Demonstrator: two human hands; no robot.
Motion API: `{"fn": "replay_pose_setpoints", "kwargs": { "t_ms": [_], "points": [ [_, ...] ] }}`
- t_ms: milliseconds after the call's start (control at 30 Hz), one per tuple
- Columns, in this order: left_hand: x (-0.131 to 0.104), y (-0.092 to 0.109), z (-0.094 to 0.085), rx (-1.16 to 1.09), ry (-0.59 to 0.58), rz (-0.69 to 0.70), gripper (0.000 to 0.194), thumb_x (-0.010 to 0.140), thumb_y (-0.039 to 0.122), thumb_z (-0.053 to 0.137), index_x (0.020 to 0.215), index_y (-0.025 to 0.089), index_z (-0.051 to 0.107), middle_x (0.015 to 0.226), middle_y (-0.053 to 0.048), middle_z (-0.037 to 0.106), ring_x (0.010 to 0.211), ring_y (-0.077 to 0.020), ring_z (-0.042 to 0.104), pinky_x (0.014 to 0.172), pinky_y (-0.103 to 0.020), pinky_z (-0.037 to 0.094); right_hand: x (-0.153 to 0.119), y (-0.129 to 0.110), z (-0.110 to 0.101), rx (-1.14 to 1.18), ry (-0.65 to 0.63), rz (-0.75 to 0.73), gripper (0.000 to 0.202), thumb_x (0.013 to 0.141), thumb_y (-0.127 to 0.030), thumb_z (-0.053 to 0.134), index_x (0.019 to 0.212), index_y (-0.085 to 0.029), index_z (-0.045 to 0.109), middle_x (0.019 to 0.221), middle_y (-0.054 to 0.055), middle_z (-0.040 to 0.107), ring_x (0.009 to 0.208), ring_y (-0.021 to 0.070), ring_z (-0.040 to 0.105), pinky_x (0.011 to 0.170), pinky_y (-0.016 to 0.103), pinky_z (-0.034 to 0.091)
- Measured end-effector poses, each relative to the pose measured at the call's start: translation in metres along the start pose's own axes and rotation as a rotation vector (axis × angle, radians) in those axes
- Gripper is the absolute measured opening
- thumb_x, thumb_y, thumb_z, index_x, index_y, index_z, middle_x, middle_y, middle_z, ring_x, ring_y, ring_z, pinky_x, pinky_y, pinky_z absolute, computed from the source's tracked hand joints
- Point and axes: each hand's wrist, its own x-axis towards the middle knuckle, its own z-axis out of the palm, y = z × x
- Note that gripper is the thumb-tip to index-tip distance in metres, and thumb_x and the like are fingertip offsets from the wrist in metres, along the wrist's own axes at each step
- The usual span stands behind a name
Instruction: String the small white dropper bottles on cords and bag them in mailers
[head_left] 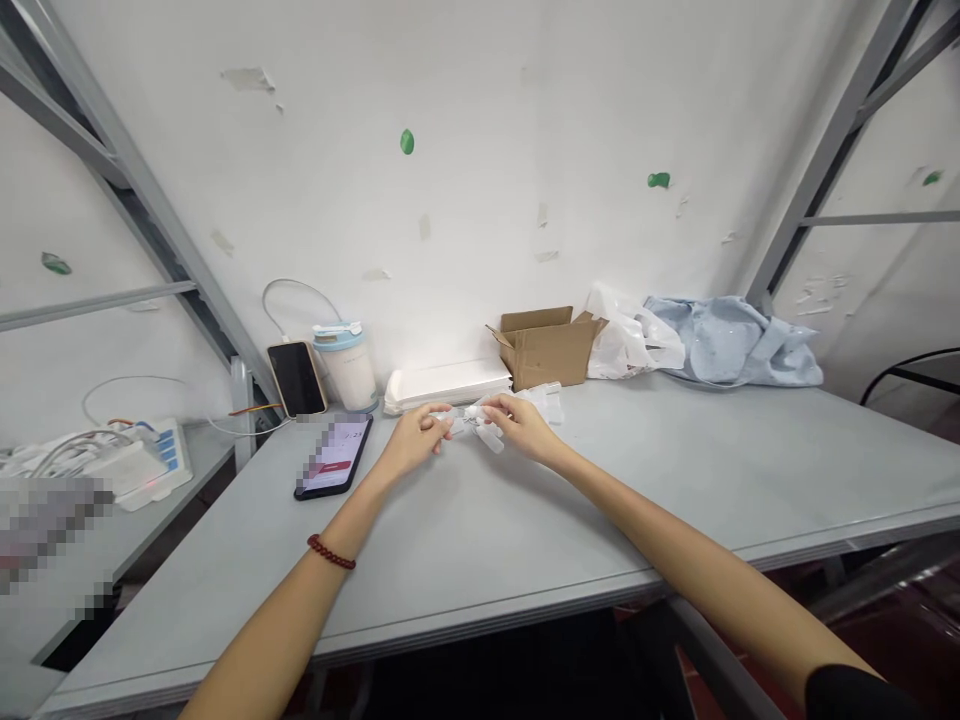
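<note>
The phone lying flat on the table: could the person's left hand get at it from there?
Probably yes: the flat-lying phone is beside the left hand with only tabletop between them, though that hand looks busy with small pale pieces.

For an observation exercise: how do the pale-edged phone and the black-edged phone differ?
The pale-edged phone stands nearly upright; the black-edged phone lies flat. The pale-edged phone's screen is dark, while the black-edged phone's is lit. Both have rectangular screens.
</note>
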Motion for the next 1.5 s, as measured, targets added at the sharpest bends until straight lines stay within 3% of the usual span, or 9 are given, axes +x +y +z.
{"fn": "replay_pose_setpoints", "kwargs": {
  "t_ms": [233,467,867,1033,1333,1500],
  "points": [
    [0.004,-0.002,-0.005,-0.148,0.011,-0.072,0.043,0.062,0.047,0.066,0.089,0.013,0.062,0.067,-0.002,0.062,0.046,-0.0087,0.049,0.044,-0.022,0.036,-0.001,0.0,0.0,-0.056,0.039,-0.005,0.025,0.087,-0.029,0.045,0.1,-0.014,0.061,0.101,0.009,0.067,0.088,0.0171,0.059,0.073,0.029,0.043],
    [0.001,0.004,-0.006,-0.063,-0.004,-0.1,0.033,0.065,0.045,0.064,0.07,0.013,0.062,0.066,-0.003,0.062,0.05,-0.0089,0.051,0.047,-0.022,0.039,-0.004,-0.003,0.0,-0.091,0.026,-0.059,0.025,0.088,-0.027,0.044,0.101,-0.013,0.06,0.102,0.009,0.066,0.085,0.0162,0.058,0.073,0.029,0.042],
    [-0.002,0.008,-0.008,-0.088,-0.028,-0.088,0.033,0.062,0.038,0.065,0.082,0.012,0.066,0.068,-0.003,0.064,0.049,-0.009,0.05,0.048,-0.023,0.04,-0.003,0.0,0.0,-0.132,0.021,-0.089,0.022,0.088,-0.024,0.045,0.1,-0.014,0.06,0.099,0.008,0.066,0.077,0.0153,0.057,0.068,0.028,0.042],
    [-0.003,0.01,-0.009,-0.168,-0.056,-0.096,0.037,0.065,0.039,0.063,0.09,0.012,0.066,0.079,-0.007,0.068,0.055,-0.0108,0.056,0.054,-0.026,0.047,-0.003,0.0,-0.001,-0.12,0.037,-0.09,0.023,0.088,-0.026,0.045,0.1,-0.015,0.061,0.099,0.008,0.067,0.08,0.0157,0.058,0.069,0.028,0.042],
    [-0.002,0.003,-0.005,-0.078,-0.09,-0.026,0.03,0.061,0.042,0.069,0.07,0.013,0.068,0.066,-0.005,0.068,0.054,-0.0125,0.056,0.057,-0.028,0.049,-0.005,-0.002,0.0,-0.063,0.013,-0.113,0.023,0.088,-0.029,0.045,0.097,-0.016,0.062,0.096,0.007,0.067,0.085,0.0165,0.059,0.069,0.028,0.043],
    [-0.002,0.0,-0.005,-0.091,-0.114,-0.007,0.032,0.065,0.043,0.068,0.07,0.012,0.069,0.07,-0.007,0.069,0.057,-0.0135,0.059,0.059,-0.028,0.051,-0.006,-0.004,0.0,-0.056,-0.021,-0.118,0.022,0.087,-0.028,0.047,0.096,-0.016,0.062,0.092,0.006,0.067,0.08,0.0154,0.058,0.067,0.027,0.042]
  ]
}}
